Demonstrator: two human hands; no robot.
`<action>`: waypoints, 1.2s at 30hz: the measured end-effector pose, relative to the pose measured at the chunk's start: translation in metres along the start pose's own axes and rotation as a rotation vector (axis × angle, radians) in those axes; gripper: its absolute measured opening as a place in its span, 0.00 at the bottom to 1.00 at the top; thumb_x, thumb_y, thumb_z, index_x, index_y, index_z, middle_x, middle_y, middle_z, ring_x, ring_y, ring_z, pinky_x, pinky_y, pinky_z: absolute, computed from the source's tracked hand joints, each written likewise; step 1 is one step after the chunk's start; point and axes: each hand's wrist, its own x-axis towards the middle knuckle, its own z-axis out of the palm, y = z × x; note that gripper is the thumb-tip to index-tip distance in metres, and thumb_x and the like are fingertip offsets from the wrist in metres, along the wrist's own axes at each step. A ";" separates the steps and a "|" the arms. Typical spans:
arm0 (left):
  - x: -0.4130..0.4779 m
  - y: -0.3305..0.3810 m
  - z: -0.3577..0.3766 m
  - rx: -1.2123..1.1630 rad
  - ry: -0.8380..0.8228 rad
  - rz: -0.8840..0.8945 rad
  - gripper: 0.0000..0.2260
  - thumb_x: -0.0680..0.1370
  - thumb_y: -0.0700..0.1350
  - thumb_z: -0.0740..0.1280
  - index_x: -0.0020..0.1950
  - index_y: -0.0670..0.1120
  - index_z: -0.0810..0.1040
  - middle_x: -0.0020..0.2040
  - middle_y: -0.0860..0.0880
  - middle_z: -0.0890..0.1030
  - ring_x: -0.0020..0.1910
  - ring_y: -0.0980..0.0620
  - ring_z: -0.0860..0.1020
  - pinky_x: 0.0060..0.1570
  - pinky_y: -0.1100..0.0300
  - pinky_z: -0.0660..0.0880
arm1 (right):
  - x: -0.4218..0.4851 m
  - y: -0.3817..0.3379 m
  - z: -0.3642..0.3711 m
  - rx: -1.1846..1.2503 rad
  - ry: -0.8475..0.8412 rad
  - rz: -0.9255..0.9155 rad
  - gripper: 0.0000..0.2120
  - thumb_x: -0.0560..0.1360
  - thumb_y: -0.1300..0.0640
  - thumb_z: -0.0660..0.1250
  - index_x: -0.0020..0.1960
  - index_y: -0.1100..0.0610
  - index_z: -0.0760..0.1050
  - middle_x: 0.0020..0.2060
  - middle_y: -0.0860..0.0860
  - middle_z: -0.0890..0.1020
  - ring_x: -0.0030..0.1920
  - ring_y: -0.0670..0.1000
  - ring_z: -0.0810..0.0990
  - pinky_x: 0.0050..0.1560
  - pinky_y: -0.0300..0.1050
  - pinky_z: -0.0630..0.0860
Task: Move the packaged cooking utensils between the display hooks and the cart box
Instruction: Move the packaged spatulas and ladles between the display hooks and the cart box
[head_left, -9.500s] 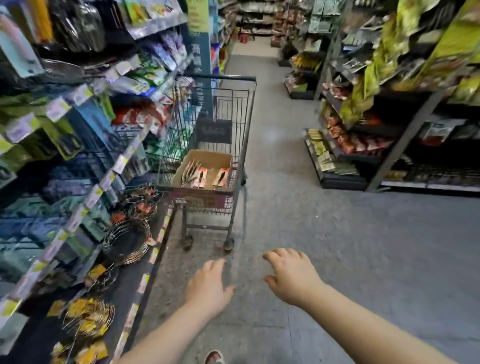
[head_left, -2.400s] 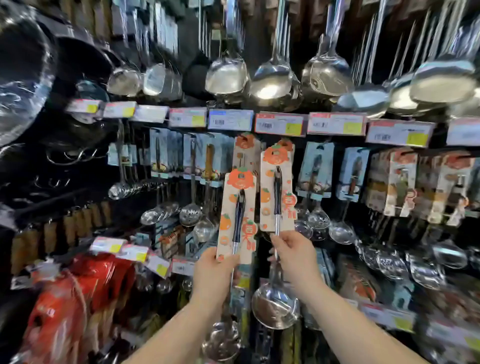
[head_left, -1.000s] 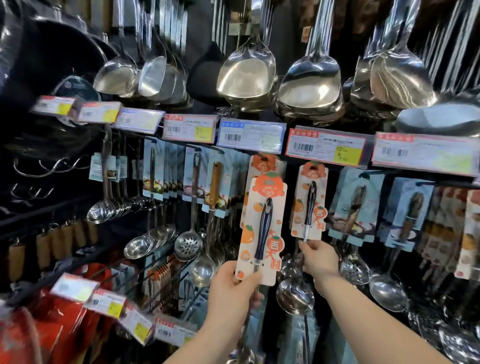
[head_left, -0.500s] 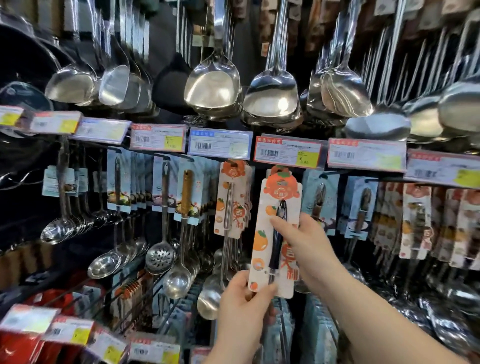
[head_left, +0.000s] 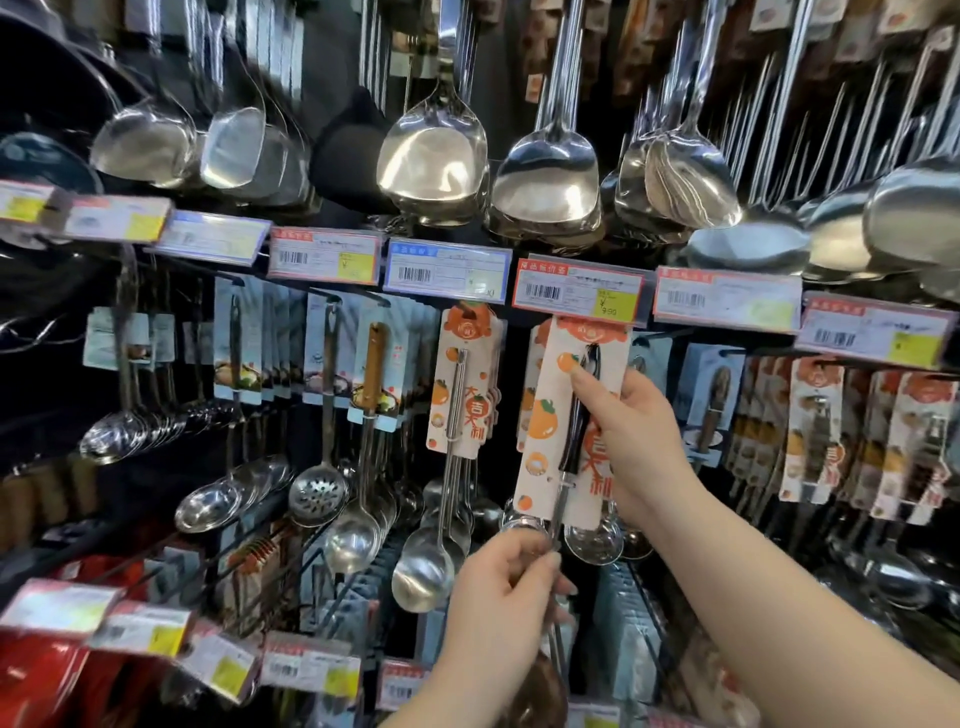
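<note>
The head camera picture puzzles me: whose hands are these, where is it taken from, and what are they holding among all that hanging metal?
No machine here: a person wears a wide-angle camera on the head, so you look forward and down at their own two bare hands. They face a shop wall of display hooks hung with steel spatulas above, a row of price tags and packaged ladles below. The right hand holds a carded utensil, orange-printed with a black handle, up under the tags. The left hand has its grip on that utensil's metal shaft lower down. Whether the card is on its hook is hidden.
</note>
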 end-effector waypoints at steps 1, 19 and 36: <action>0.002 0.001 0.000 -0.003 -0.002 -0.002 0.07 0.77 0.36 0.63 0.44 0.46 0.78 0.28 0.49 0.80 0.27 0.56 0.77 0.29 0.65 0.74 | 0.003 0.000 0.000 0.002 -0.004 -0.001 0.09 0.75 0.55 0.68 0.53 0.57 0.79 0.49 0.51 0.85 0.50 0.50 0.84 0.49 0.46 0.79; 0.065 -0.030 0.000 0.273 0.014 -0.017 0.08 0.76 0.39 0.65 0.49 0.52 0.76 0.42 0.50 0.83 0.40 0.53 0.82 0.47 0.59 0.77 | 0.064 0.054 -0.007 -0.201 0.019 0.050 0.03 0.74 0.49 0.69 0.45 0.47 0.76 0.42 0.41 0.82 0.40 0.36 0.80 0.35 0.31 0.72; 0.157 -0.069 0.018 0.385 -0.034 -0.066 0.19 0.76 0.39 0.65 0.67 0.47 0.69 0.49 0.56 0.79 0.48 0.62 0.77 0.45 0.77 0.69 | 0.148 0.114 -0.026 -0.325 -0.045 0.169 0.21 0.74 0.46 0.68 0.61 0.57 0.75 0.56 0.51 0.80 0.54 0.49 0.79 0.46 0.41 0.74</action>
